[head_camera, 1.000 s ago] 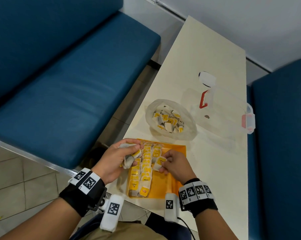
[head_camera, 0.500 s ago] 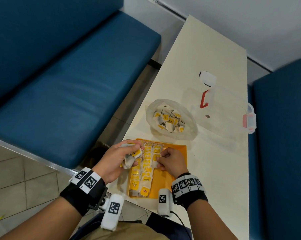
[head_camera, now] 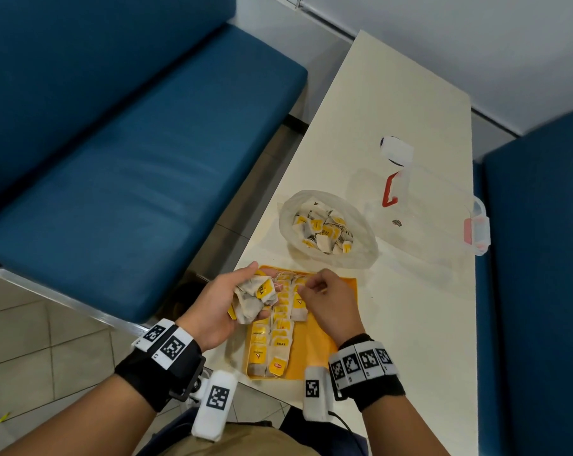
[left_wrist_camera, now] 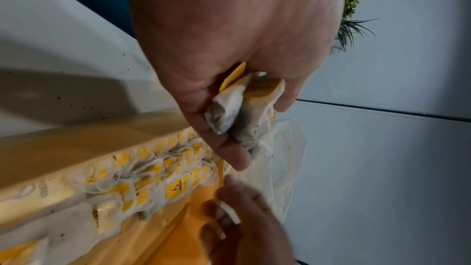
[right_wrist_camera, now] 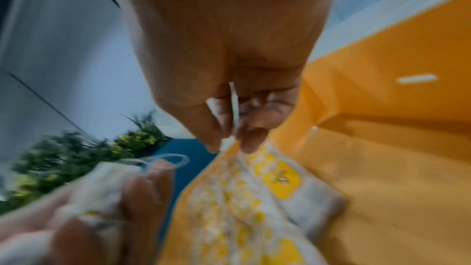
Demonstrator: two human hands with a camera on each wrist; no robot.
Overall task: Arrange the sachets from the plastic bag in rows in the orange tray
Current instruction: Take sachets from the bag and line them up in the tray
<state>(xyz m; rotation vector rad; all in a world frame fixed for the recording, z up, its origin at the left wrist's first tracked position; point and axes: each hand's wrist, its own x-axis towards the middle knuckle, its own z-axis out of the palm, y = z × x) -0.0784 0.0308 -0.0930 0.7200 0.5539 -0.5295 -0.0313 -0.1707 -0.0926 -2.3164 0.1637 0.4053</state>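
Note:
The orange tray (head_camera: pixel 324 353) lies at the table's near edge. It holds two long rows of yellow-and-white sachets (head_camera: pixel 278 327), and a single sachet (head_camera: pixel 300 311) starts a third row. My left hand (head_camera: pixel 257 291) grips a crumpled bunch of sachets (head_camera: pixel 250 306) over the tray's far left corner. My right hand (head_camera: pixel 308 286) hovers at the far end of the rows, close to the left hand. In the right wrist view its thumb and finger pinch a small white piece (right_wrist_camera: pixel 226 141), seemingly a sachet's edge. The plastic bag (head_camera: pixel 291 212) stands beyond the tray, open, with several sachets (head_camera: pixel 324 230) inside.
A clear plastic box (head_camera: pixel 436 218) with red latches stands right of the bag, reaching the table's right edge. Blue benches flank the narrow white table (head_camera: pixel 394 110). The tray's right half (right_wrist_camera: pixel 382 168) is bare orange.
My right hand has left the sachet it set in the third row. It has moved toward the far end of the tray, closer to my left hand. The left hand stays put with its bunch.

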